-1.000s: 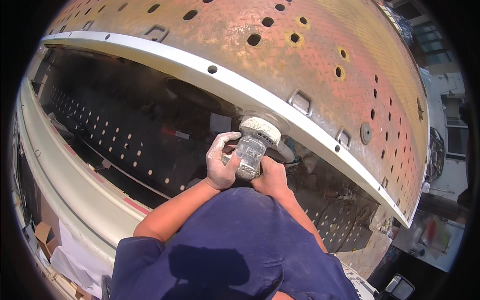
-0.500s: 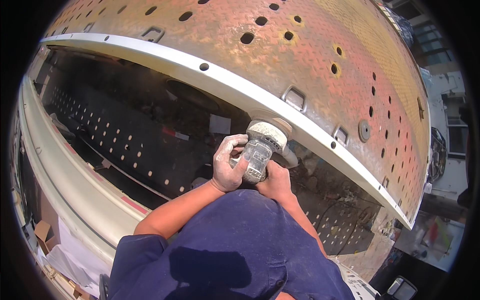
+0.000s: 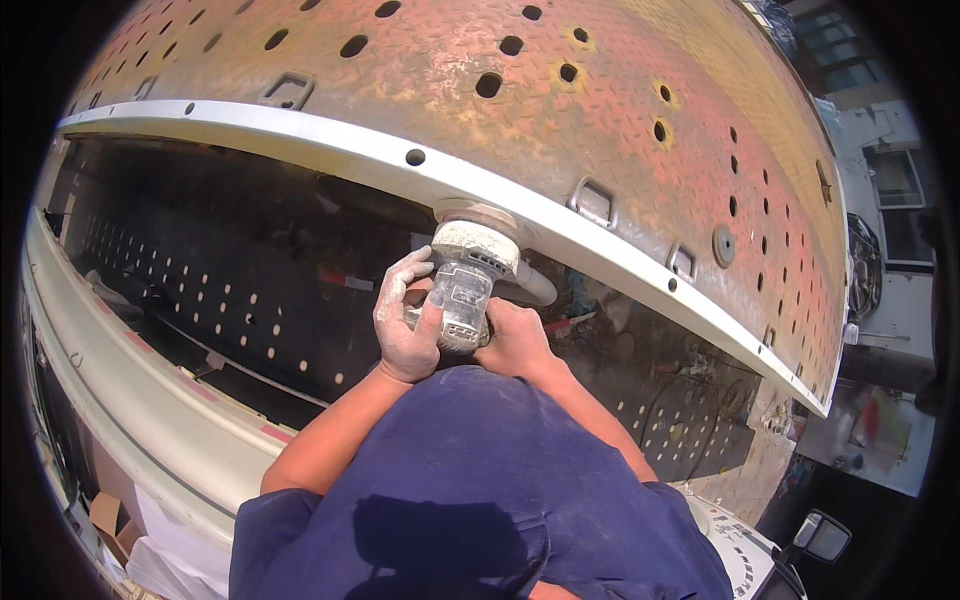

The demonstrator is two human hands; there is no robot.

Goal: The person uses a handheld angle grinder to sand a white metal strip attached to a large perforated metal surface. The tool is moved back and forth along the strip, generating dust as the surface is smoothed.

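A dusty grey-and-white orbital sander (image 3: 464,290) is held in front of my body. Its round pad (image 3: 478,218) lies against the outer side of the white edge rail (image 3: 352,142) of a metal deck. My left hand (image 3: 408,325), whitened with dust, wraps the sander's body from the left, fingers curled and thumb in front. On the other side my right hand (image 3: 517,336) closes round the lower end; its fingertips are hidden behind the tool. A pale hose (image 3: 536,285) runs off the sander's right side, its far end out of sight.
Beyond the rail spreads the rusty red and yellow deck (image 3: 620,180), with holes and metal loops. Below it lies a dark perforated panel (image 3: 180,250) amid debris. A long cream panel (image 3: 170,400) borders the left. A mirror (image 3: 824,536) juts out at lower right.
The sander and both hands have shifted left along the rail, the pad staying against it. The view has shifted slightly too. Both hands keep their hold.
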